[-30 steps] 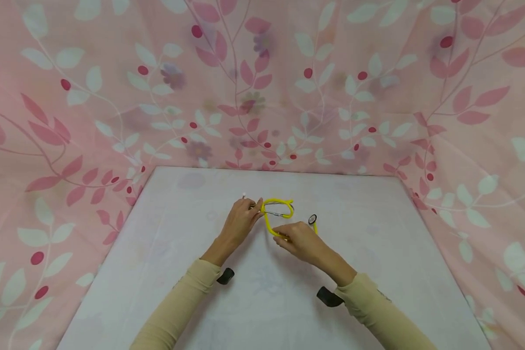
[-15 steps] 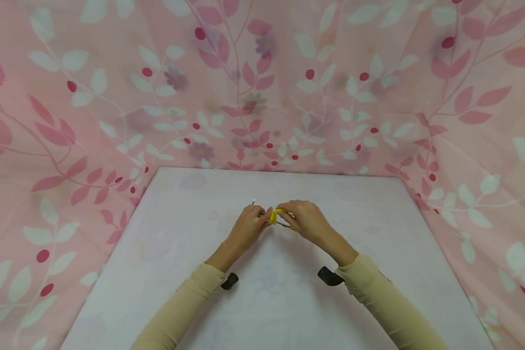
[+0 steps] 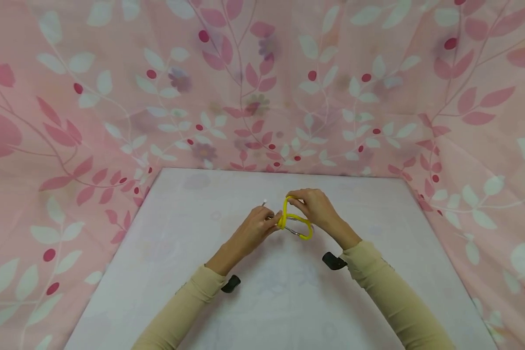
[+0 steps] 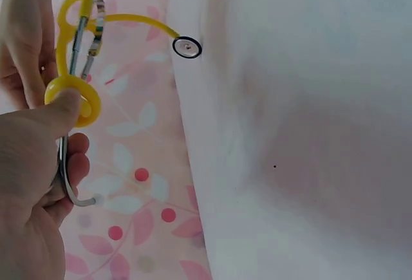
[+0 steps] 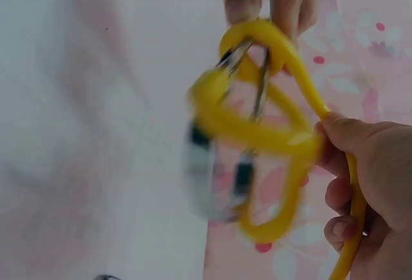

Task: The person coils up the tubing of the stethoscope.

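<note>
A stethoscope with yellow tubing (image 3: pixel 306 236) is held between both hands above the table. My left hand (image 3: pixel 254 231) pinches it where the tubing wraps around the metal ear tubes (image 4: pixel 76 51), its thumb pressed on the yellow coil (image 4: pixel 92 103). One pale ear tip (image 3: pixel 264 201) sticks out past the left fingers. My right hand (image 3: pixel 318 210) grips a length of the tubing, pulled up into an arch from the coil. In the left wrist view the round chest piece (image 4: pixel 187 47) dangles at the tube's end. The right wrist view shows the tubing looped around the metal tubes, partly blurred.
A white-covered table (image 3: pixel 262 301) lies under the hands. Pink floral cloth (image 3: pixel 262 87) hangs behind it and at both sides. Black wrist-worn pieces (image 3: pixel 334 261) jut out below the sleeves.
My right hand has moved from the lower tubing up and around to above the coil, wrapping tubing about the ear tubes. My left hand has shifted slightly right, still holding the stethoscope.
</note>
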Demonstrator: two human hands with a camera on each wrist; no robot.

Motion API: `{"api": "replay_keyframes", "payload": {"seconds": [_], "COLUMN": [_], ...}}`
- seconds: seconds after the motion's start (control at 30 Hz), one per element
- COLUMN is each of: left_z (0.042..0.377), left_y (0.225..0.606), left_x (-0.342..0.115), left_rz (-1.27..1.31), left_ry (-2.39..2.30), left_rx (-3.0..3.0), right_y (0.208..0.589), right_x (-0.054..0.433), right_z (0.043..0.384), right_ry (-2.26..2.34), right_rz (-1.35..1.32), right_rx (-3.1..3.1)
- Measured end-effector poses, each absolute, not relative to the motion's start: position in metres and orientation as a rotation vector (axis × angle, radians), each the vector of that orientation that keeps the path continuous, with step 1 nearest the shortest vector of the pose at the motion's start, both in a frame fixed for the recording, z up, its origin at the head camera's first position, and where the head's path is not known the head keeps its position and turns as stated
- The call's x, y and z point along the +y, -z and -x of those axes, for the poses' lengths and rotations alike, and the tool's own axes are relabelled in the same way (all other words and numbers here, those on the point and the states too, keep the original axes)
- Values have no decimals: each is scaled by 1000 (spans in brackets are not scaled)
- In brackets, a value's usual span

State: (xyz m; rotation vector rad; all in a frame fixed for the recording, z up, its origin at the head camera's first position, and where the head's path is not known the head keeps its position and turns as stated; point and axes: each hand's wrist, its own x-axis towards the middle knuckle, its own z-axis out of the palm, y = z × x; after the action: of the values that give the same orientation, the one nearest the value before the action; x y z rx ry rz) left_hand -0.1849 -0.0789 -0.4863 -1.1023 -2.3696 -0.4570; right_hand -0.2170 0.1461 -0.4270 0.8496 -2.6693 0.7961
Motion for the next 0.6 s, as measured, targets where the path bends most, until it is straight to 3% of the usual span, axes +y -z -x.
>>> {"api": "replay_keyframes", "payload": {"seconds": [0.6], "left_z": [186], "left_y": [477], "left_x": [-88], "left_rz": [1256], "left_ry": [772], "left_rx": [-2282], "right_y": [466], "right_x": [168], "right_z": [229], "right_ry": [-1308], "right_rz": [-800], "right_rx": [-2584]}}
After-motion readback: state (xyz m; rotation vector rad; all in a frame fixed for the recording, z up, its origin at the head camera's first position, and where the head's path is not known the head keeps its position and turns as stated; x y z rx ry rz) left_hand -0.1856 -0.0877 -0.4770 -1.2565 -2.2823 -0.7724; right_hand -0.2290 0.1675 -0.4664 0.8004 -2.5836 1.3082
